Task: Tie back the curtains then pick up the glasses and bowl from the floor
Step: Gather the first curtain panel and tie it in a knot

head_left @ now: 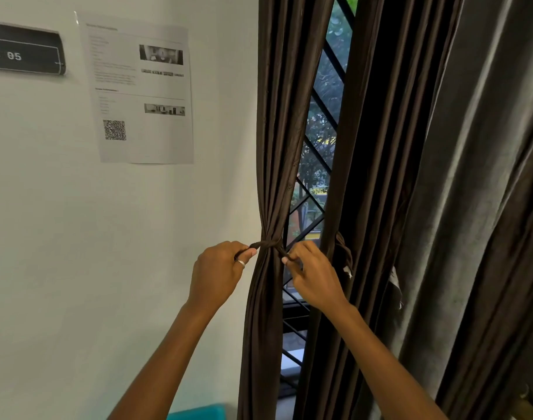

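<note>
The person stood at the window with the left curtain (275, 147) gathered into a tight bunch beside the white wall (62, 237). A dark tie (267, 245) of the same brown cloth ran around the narrowest part of that bunch. The left hand (218, 269) pinched one end of the tie between thumb and curled fingers, and the right hand (313, 278) pinched the other end in the same way. The hands sat on opposite sides of the bunch and level with it, most likely so that an outward pull would draw the knot snug without dragging the cloth sideways. With the folds cinched, a strip of the window grille (324, 122) showed between this curtain and the right curtain (380, 147), which hung loose. A second band (344, 253) dangled at its edge, seemingly waiting its turn. The glasses and bowl were out of sight, as was the floor, so that part of the job appeared not yet begun.
</note>
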Action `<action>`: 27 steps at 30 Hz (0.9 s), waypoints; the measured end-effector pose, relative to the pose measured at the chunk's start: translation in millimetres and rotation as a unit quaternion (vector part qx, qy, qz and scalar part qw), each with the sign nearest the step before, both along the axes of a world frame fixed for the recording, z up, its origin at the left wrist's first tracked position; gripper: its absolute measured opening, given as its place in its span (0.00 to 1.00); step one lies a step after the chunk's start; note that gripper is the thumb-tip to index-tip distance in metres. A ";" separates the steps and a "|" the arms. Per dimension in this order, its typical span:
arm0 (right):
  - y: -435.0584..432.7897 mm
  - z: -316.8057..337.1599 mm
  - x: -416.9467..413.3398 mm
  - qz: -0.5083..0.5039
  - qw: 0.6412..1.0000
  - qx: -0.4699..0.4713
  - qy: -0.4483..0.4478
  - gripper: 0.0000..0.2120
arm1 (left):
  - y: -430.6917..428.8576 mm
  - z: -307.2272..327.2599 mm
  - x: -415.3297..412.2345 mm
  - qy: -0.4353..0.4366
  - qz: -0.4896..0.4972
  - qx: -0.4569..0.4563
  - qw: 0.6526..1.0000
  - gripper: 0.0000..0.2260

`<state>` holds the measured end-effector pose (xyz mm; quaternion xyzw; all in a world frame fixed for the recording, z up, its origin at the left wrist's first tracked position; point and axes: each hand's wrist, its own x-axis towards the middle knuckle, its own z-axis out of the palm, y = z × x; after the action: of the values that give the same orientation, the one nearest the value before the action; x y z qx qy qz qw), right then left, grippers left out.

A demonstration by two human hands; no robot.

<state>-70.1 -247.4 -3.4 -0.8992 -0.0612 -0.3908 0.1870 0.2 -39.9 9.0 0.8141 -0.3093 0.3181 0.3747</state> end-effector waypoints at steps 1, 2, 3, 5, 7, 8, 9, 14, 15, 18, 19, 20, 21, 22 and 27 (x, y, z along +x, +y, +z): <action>3.6 -3.8 -0.9 -0.009 1.000 0.015 0.004 0.12 | -1.5 -3.4 -1.2 0.008 0.001 -0.003 1.000 0.15; 6.7 -6.9 -1.7 -0.018 0.999 0.028 0.005 0.13 | -2.9 -6.3 -2.2 0.015 0.001 -0.006 1.000 0.15; 9.7 -8.7 -2.3 -0.025 0.999 0.040 0.005 0.13 | -3.8 -9.2 -2.5 0.021 0.000 -0.009 1.000 0.15; 13.7 -10.7 -2.1 -0.032 0.997 0.065 0.008 0.13 | -5.2 -13.1 -2.5 0.028 -0.003 -0.015 1.000 0.15; 17.5 -11.8 -1.8 -0.030 0.994 0.100 0.021 0.14 | -6.1 -15.6 -2.8 0.039 -0.007 -0.028 0.999 0.15; 19.5 -12.5 -1.8 -0.027 0.992 0.120 0.029 0.14 | -7.1 -17.2 -3.7 0.047 -0.010 -0.037 0.998 0.14; 21.8 -12.8 -2.5 -0.027 0.989 0.140 0.036 0.14 | -8.4 -19.0 -5.0 0.056 -0.013 -0.045 0.997 0.13; 24.5 -16.4 -9.6 -0.045 0.978 0.196 0.058 0.12 | -22.0 -32.3 -12.1 0.112 -0.013 -0.056 0.992 0.12; 22.1 -18.4 -11.2 -0.047 0.978 0.193 0.062 0.10 | -26.1 -34.3 -14.5 0.122 -0.011 -0.055 0.991 0.12; 9.9 -27.4 -15.1 -0.047 0.978 0.187 0.076 0.08 | -41.9 -36.5 -23.5 0.137 -0.025 -0.030 0.990 0.12; 4.5 -29.1 -16.2 -0.047 0.978 0.187 0.080 0.09 | -48.0 -36.1 -26.2 0.138 -0.032 -0.013 0.990 0.12; -1.4 -30.0 -17.5 -0.048 0.978 0.188 0.081 0.09 | -54.3 -34.5 -28.5 0.139 -0.037 0.001 0.990 0.11; -8.3 -30.1 -19.0 -0.048 0.978 0.189 0.080 0.10 | -60.9 -32.3 -30.3 0.141 -0.041 0.012 0.989 0.11; -16.1 -30.2 -21.2 -0.047 0.978 0.190 0.078 0.10 | -67.9 -30.0 -32.0 0.142 -0.043 0.019 0.989 0.11; -71.4 -31.6 -35.5 -0.037 0.980 0.182 0.073 0.06 | -111.8 -23.1 -46.7 0.156 -0.044 0.025 0.986 0.10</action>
<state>-105.6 -318.8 -35.1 -0.8781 0.0580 -0.3350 0.3366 -46.5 -151.7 -14.0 0.8483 -0.2908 0.1626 0.4117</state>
